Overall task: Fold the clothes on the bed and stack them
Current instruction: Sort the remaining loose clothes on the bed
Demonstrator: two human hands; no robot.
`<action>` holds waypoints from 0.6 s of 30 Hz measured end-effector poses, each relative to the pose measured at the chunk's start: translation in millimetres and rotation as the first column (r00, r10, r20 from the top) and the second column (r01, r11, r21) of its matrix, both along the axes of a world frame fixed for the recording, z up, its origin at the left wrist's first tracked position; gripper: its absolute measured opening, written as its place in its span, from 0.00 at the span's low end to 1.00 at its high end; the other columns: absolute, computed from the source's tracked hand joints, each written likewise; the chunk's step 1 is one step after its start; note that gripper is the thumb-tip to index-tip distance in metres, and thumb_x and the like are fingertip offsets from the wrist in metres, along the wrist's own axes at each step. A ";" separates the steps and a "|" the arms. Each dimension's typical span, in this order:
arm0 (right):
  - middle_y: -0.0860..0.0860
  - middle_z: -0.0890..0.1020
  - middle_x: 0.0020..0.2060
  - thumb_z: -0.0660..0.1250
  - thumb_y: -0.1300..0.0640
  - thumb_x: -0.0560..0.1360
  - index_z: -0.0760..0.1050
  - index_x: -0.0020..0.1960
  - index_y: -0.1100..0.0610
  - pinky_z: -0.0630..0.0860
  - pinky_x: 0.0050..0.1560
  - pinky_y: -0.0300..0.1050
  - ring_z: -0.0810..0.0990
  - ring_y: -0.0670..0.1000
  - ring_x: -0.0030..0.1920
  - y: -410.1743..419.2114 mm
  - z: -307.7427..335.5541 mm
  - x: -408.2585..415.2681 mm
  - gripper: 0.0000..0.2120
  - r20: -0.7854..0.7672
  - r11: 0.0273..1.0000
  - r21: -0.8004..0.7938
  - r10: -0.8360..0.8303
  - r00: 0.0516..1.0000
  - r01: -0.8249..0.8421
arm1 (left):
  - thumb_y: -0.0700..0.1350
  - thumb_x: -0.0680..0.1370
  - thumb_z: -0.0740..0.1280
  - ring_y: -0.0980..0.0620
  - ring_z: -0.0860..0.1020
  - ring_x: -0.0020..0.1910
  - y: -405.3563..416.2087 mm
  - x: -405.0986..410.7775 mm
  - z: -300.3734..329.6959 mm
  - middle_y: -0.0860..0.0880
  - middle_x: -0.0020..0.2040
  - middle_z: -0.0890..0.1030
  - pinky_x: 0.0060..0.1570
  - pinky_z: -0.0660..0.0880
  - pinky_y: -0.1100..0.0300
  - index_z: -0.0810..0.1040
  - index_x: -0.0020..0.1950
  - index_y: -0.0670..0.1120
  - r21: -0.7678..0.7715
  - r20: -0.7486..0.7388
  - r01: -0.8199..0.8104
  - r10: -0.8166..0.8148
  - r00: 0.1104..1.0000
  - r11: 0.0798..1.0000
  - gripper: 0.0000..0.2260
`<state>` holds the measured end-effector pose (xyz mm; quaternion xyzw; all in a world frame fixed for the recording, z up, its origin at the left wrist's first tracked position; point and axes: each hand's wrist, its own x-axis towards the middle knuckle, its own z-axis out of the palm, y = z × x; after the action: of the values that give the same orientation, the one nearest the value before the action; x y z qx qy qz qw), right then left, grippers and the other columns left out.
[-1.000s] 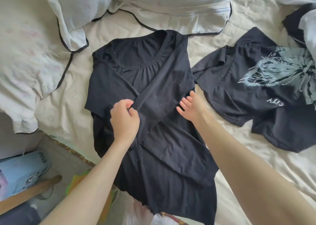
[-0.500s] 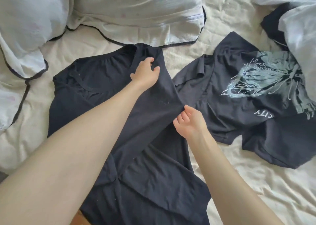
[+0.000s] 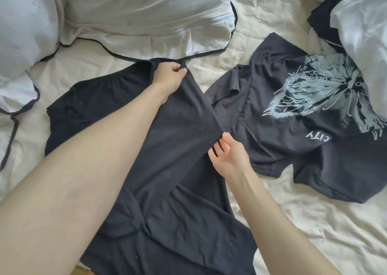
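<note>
The plain black top lies spread on the bed, mid-fold. The left hand pinches its upper right edge near the neckline; that grip is closed on cloth. The right hand sits at the folded side edge, fingers loosely curled, seemingly touching rather than holding it. Next comes flattening this side fold, then folding lengthwise. The printed shirt waits just beside it.
</note>
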<state>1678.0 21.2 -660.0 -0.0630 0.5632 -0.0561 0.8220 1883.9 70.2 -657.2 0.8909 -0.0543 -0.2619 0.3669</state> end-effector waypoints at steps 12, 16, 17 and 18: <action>0.51 0.78 0.53 0.64 0.60 0.78 0.70 0.64 0.58 0.76 0.56 0.46 0.78 0.51 0.55 68.5 26.3 -31.7 0.15 -0.323 0.716 -0.284 0.555 0.766 -0.638 | 0.50 0.76 0.69 0.49 0.75 0.51 151.1 -91.9 27.8 0.49 0.53 0.76 0.56 0.70 0.52 0.76 0.59 0.47 0.309 0.072 0.283 -0.319 0.945 0.908 0.14; 0.45 0.78 0.50 0.62 0.57 0.78 0.73 0.62 0.55 0.71 0.51 0.35 0.76 0.46 0.51 109.9 33.7 -57.3 0.13 -0.492 0.239 -0.482 0.722 0.486 -0.843 | 0.52 0.75 0.69 0.49 0.70 0.61 223.5 -124.6 34.9 0.52 0.59 0.74 0.60 0.62 0.52 0.78 0.56 0.49 0.451 0.034 0.521 -0.597 0.801 0.725 0.12; 0.45 0.78 0.51 0.62 0.57 0.78 0.73 0.63 0.54 0.69 0.49 0.32 0.75 0.44 0.50 122.5 34.7 -63.6 0.14 -0.524 0.096 -0.513 0.753 0.399 -0.853 | 0.52 0.75 0.69 0.50 0.68 0.64 236.7 -131.3 36.4 0.52 0.61 0.74 0.62 0.60 0.52 0.78 0.55 0.49 0.467 0.048 0.555 -0.647 0.761 0.688 0.12; 0.45 0.78 0.53 0.63 0.57 0.78 0.73 0.64 0.53 0.68 0.49 0.32 0.75 0.44 0.51 135.2 34.5 -68.7 0.15 -0.543 -0.026 -0.537 0.775 0.322 -0.843 | 0.52 0.75 0.69 0.50 0.66 0.66 247.7 -136.7 37.8 0.52 0.63 0.73 0.64 0.58 0.51 0.78 0.56 0.49 0.488 0.058 0.581 -0.688 0.723 0.651 0.13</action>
<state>1609.3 156.4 -625.5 -0.7177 0.3655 0.2048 0.5562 1747.2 317.9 -619.4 0.8970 -0.3481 -0.2704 0.0320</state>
